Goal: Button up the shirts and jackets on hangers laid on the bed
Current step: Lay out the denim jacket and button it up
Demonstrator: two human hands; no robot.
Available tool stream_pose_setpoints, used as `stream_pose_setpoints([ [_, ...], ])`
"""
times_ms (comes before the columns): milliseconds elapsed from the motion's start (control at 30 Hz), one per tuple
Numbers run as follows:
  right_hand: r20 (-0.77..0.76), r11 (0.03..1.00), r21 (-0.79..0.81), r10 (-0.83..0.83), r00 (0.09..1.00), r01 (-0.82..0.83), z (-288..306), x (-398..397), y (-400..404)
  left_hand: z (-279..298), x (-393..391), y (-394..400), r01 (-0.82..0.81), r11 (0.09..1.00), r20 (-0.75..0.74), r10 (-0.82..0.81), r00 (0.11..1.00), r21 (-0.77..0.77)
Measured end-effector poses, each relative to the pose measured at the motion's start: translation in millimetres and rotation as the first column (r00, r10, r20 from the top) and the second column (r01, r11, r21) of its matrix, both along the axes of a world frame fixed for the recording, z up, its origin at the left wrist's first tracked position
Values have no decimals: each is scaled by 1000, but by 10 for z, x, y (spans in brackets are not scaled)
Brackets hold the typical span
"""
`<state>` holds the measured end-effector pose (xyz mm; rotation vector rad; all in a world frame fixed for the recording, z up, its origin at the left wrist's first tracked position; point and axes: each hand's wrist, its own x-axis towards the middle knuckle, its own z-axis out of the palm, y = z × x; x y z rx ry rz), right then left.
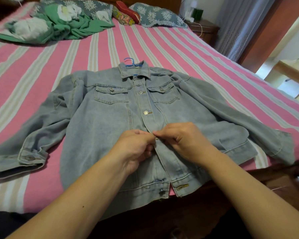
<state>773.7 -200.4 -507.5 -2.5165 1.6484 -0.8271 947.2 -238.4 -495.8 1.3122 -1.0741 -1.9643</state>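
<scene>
A light blue denim jacket [100, 121] lies face up on the striped bed, sleeves spread wide, on a blue hanger [129, 61] whose hook shows above the collar. Its upper front buttons [145, 112] are fastened. My left hand [136, 147] and my right hand [179, 138] meet at the placket, below the fastened buttons. Both pinch the placket edges around a metal button, which is mostly hidden between the fingertips. Below my hands the front is still parted, and the hem button [161, 192] sits apart from its buttonhole [182, 186].
The bed has a pink and white striped cover [41, 69]. Crumpled green and white fabric [59, 26] lies at the back left, with patterned pillows [155, 15] along the headboard. A wooden nightstand [204, 30] stands at the back right. The jacket's hem hangs over the bed's near edge.
</scene>
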Motion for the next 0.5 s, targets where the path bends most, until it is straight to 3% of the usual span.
stream_pose_setpoints([
  [133,-26,1000,-28,-3,1000,2,-6,-35,16,-23,16,-1,0,999,30,1,1000,-42],
  [300,-124,999,-50,-2,992,-4,-6,-54,69,-71,27,20,-3,978,91,23,996,-210],
  [500,-124,998,-56,16,992,-23,-10,-50,72,-90,53,36,139,868,289,5,957,-477],
])
